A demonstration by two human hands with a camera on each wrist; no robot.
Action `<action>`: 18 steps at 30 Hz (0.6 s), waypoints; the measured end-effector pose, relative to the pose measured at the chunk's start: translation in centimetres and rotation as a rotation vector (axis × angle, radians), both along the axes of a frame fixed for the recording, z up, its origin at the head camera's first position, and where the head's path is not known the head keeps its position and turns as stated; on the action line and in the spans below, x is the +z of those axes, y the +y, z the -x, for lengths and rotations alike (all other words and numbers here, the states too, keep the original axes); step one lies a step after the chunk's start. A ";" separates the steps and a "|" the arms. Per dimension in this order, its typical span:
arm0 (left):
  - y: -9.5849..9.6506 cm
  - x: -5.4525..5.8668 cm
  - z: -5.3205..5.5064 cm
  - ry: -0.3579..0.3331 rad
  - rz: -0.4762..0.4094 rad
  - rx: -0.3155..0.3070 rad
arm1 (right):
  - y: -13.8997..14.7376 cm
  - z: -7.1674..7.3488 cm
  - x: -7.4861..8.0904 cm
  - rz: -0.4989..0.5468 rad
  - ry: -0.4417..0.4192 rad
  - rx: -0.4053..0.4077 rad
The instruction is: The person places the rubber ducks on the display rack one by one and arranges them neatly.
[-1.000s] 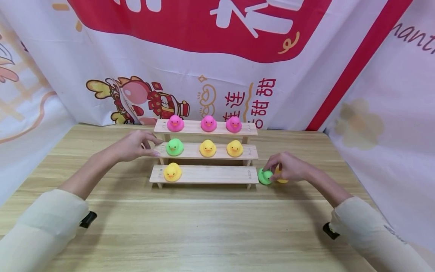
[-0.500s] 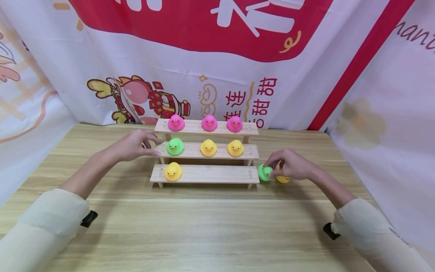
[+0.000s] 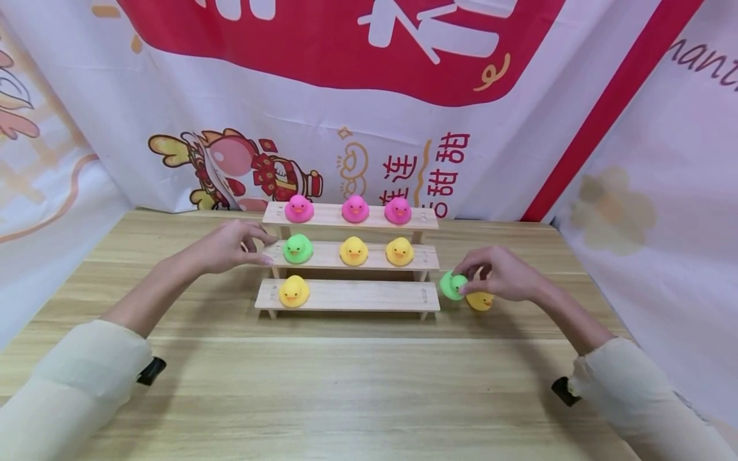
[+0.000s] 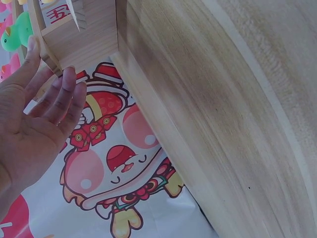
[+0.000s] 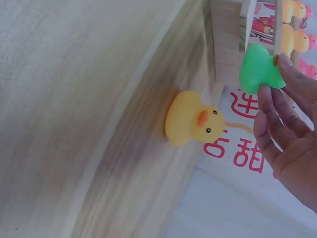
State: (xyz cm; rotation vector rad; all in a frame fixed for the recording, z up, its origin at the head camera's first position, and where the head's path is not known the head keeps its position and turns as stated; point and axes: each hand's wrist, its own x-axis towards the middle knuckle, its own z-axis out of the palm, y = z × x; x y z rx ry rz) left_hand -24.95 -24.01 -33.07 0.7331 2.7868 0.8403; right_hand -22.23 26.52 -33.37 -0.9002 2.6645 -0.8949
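My right hand (image 3: 504, 275) pinches a green rubber duck (image 3: 453, 285) between thumb and fingers, just off the right end of the three-step wooden shelf (image 3: 369, 296). In the right wrist view the green duck (image 5: 258, 69) hangs clear of the table. A yellow rubber duck (image 5: 190, 119) sits on the table beside that hand, partly covered by it in the head view. My left hand (image 3: 230, 246) grips the left end of the middle step, with thumb and fingers at its edge; another green duck (image 3: 297, 248) sits close by on that step.
Pink ducks (image 3: 355, 209) line the top step. Yellow ducks (image 3: 353, 251) stand on the middle step, and one yellow duck (image 3: 294, 291) on the left of the bottom step. A printed cloth (image 3: 323, 109) hangs behind the wooden table (image 3: 346, 390).
My right hand has raised the green duck from the table and drawn it slightly away, uncovering more of the yellow duck. The left hand stays at the shelf's end.
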 end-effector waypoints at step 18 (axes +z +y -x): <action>0.1 0.1 -0.1 0.002 -0.007 -0.003 | -2.3 -0.9 0.9 0.059 -0.027 0.090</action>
